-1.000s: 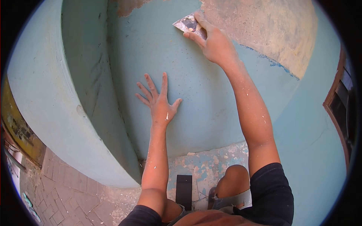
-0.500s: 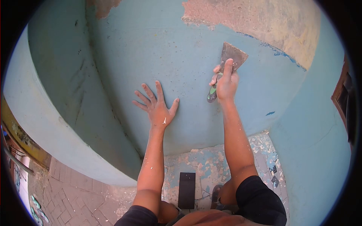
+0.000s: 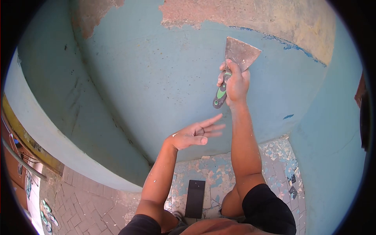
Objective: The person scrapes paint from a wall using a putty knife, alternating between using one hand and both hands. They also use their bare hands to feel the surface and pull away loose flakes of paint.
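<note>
My right hand [image 3: 236,84] is closed around a paint scraper [image 3: 241,53] with a wide, dirty metal blade and a black and green handle. The blade points up, below the edge where blue paint gives way to bare plaster. Lower and to the left, my left hand [image 3: 196,134] is in front of the blue wall [image 3: 156,78], fingers stretched toward my right forearm and holding nothing. Its fingers are slightly blurred. White paint specks stick to the left wrist and forearm.
Bare pinkish plaster [image 3: 250,13] spans the upper wall. Paint flakes litter the floor [image 3: 219,172], where a dark flat rectangular object [image 3: 195,199] lies between my feet. A curved low wall [image 3: 74,137] runs along the left; sandals [image 3: 47,214] lie beyond it on brick paving.
My left hand has come off the wall, dropping down and right with its fingers now pointing right. The right hand still grips the scraper, its blade tilted a little differently.
</note>
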Available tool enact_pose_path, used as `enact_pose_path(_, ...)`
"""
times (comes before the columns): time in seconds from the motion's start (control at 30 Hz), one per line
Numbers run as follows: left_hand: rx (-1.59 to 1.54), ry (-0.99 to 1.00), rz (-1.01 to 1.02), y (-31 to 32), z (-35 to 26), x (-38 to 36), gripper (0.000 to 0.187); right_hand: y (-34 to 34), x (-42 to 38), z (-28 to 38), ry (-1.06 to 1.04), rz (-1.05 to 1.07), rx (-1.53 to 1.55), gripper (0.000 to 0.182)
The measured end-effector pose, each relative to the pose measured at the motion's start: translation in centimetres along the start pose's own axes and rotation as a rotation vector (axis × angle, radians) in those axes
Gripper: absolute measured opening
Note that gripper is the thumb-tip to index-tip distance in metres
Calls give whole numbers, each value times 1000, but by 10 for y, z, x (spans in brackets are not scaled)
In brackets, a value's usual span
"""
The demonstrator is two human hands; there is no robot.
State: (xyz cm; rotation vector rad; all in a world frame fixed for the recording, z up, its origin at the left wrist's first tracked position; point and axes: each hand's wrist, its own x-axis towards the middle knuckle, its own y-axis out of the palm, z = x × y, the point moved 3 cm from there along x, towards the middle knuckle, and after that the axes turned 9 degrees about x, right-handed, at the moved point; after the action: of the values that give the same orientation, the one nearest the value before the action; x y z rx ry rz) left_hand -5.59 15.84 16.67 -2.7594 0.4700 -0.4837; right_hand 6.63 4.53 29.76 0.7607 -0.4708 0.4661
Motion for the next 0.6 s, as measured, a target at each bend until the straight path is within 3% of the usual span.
enact_pose_path(0.07, -543, 72, 277, 17, 9, 5, 125, -5, 2, 8, -15, -16, 10, 36)
enact_pose_path(0.1, -543, 68, 279, 23, 17, 10, 125, -6, 2, 13, -14, -20, 12, 36)
enact_pose_path(0.17, -1166, 325, 27, 21, 28, 22, 106, -8, 5, 25, -96, -38, -113, 34)
enact_pose_path(0.2, -1166, 326, 32, 24, 33, 26, 106, -14, 9, 25, -100, -40, -115, 34)
enact_pose_path(0.27, -1313, 237, -487, 22, 50, 32, 88, -26, 16, 28, -160, -68, -201, 36)
enact_pose_path(0.5, -724, 74, -643, 26, 26, 36, 80, -45, 19, 27, 51, -74, -66, 34)
enact_pose_path(0.57, -127, 9, -751, 21, 3, 35, 80, -35, 17, 22, -83, -44, -35, 33)
enact_pose_path(0.6, -121, 1, -755, 17, -5, 33, 80, -32, 17, 19, -76, -46, -27, 33)
